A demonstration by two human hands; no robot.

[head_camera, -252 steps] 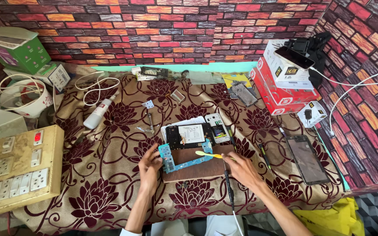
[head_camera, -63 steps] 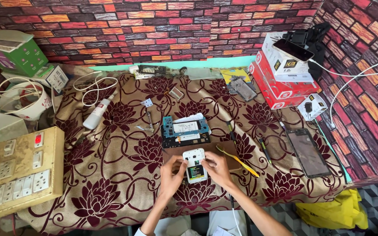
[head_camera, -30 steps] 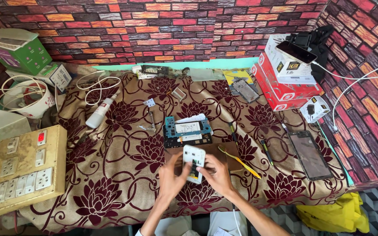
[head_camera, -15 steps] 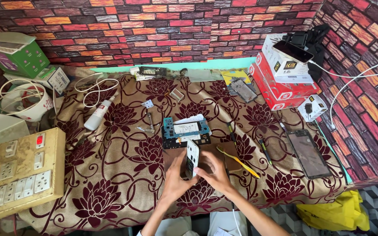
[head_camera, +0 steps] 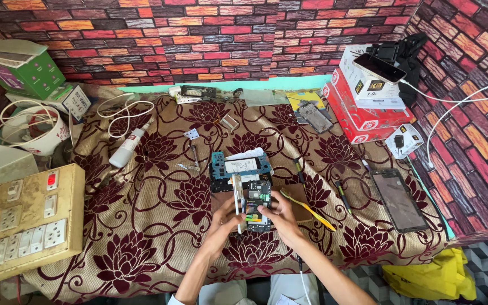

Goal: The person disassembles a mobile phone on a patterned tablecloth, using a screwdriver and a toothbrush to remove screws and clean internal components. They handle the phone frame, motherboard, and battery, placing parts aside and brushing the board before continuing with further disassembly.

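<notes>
Switchboard (head_camera: pixel 26 223) sits far to my left, a dusty cream panel of sockets and rocker switches, with a white bottle (head_camera: pixel 128 149) lying on the maroon flowered cloth (head_camera: pixel 159 220) between it and my work. My left hand (head_camera: pixel 224 217) has its fingers curled round a thin white cover (head_camera: pixel 236 195), which now stands on edge; a second ago it lay flat, face up, in both hands, so it has swung open and come off the body. My right hand (head_camera: pixel 278 213) pinches the dark phone body (head_camera: pixel 257 204), its circuit board and small parts exposed, just in front of the blue frame (head_camera: pixel 239 166) on the cloth. That tells me the shell is apart and the inside can be reached. Further right lie a yellow pry tool (head_camera: pixel 307 208), a black phone screen (head_camera: pixel 399 199) and stacked red and white boxes (head_camera: pixel 362 107).
</notes>
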